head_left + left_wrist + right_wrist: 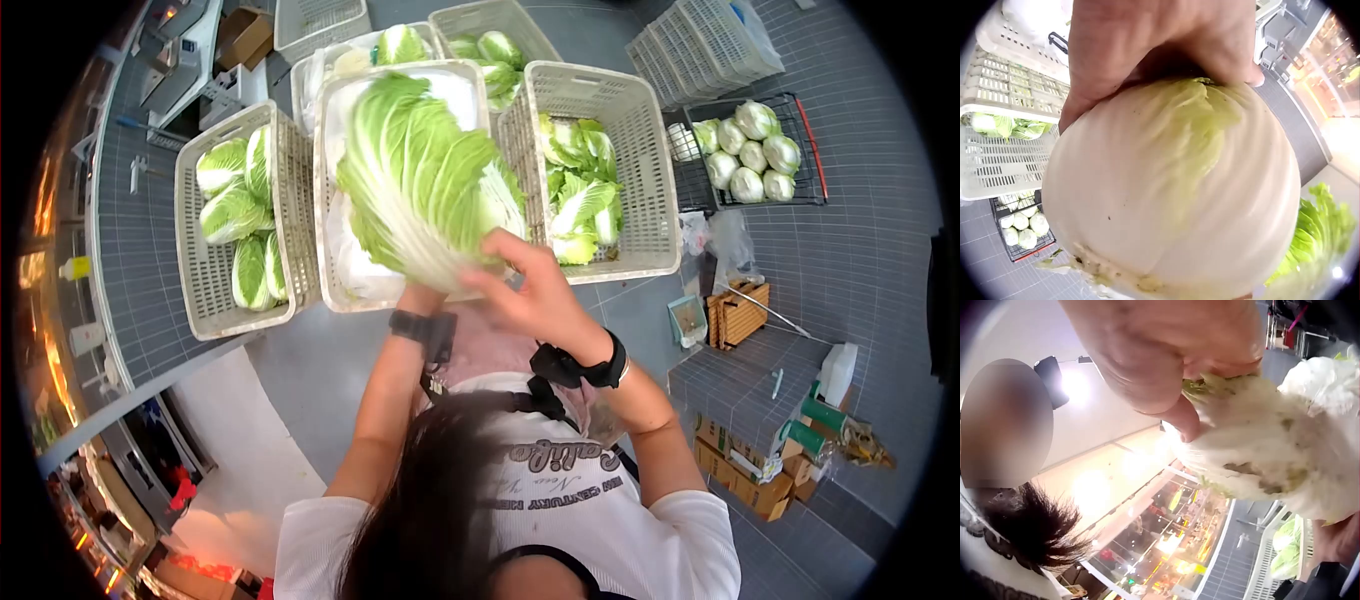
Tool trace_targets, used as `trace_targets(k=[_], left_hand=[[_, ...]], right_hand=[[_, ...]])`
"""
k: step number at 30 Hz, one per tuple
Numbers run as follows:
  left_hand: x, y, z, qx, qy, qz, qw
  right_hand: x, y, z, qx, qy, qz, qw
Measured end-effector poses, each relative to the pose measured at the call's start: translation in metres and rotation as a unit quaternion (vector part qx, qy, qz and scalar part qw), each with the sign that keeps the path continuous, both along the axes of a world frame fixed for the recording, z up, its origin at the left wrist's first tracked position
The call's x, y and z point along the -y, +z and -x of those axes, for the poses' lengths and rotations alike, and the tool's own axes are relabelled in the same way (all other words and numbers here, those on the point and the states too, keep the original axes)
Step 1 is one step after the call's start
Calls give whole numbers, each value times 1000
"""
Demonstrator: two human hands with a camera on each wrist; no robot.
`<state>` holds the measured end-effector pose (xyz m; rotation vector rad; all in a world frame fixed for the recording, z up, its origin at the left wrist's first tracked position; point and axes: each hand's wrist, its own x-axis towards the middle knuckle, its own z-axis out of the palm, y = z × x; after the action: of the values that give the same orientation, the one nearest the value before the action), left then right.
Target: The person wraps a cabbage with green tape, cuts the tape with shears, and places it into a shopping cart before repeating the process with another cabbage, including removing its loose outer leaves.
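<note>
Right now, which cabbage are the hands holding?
The big cabbage held above the front middle crate: the left hand grips it and the right hand pinches its pale end. The other cabbages lie in crates or the black basket.

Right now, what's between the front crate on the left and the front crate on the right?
In the head view, a middle crate with a white lining, and the big cabbage held over it.
</note>
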<state>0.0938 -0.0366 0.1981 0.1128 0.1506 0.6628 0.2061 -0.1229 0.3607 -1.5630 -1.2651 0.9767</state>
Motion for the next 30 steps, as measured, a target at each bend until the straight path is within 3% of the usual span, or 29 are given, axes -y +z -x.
trace_targets(k=[1, 7, 10, 14, 17, 19, 24, 26, 27, 30], left_hand=[[-4, 0, 1, 0, -5, -3, 1000], [-14, -2, 11, -24, -12, -3, 1000], [-19, -3, 10, -27, -2, 4, 1000], [-30, -5, 0, -17, 19, 2, 1000], [-36, -8, -18, 2, 25, -7, 1000], [-42, -6, -28, 16, 27, -20, 999], [-57, 3, -37, 39, 6, -61, 997], [-63, 16, -42, 41, -27, 17, 999], [-65, 19, -47, 39, -50, 88, 994], [-63, -2, -59, 55, -69, 118, 989]], right_hand=[[4, 2, -2, -10, 1, 28, 1000], [28, -9, -7, 111, 38, -120, 986], [38, -15, -16, 48, 63, -84, 993], [53, -22, -33, -137, 49, 25, 989], [57, -13, -40, -92, 30, 75, 992], [50, -5, -41, 103, 107, -1, 989], [33, -6, -61, 410, 261, -125, 865], [28, -8, -73, 492, 306, -161, 799], [24, -9, -79, 503, 324, -188, 779], [15, -11, -92, 507, 379, -260, 729]])
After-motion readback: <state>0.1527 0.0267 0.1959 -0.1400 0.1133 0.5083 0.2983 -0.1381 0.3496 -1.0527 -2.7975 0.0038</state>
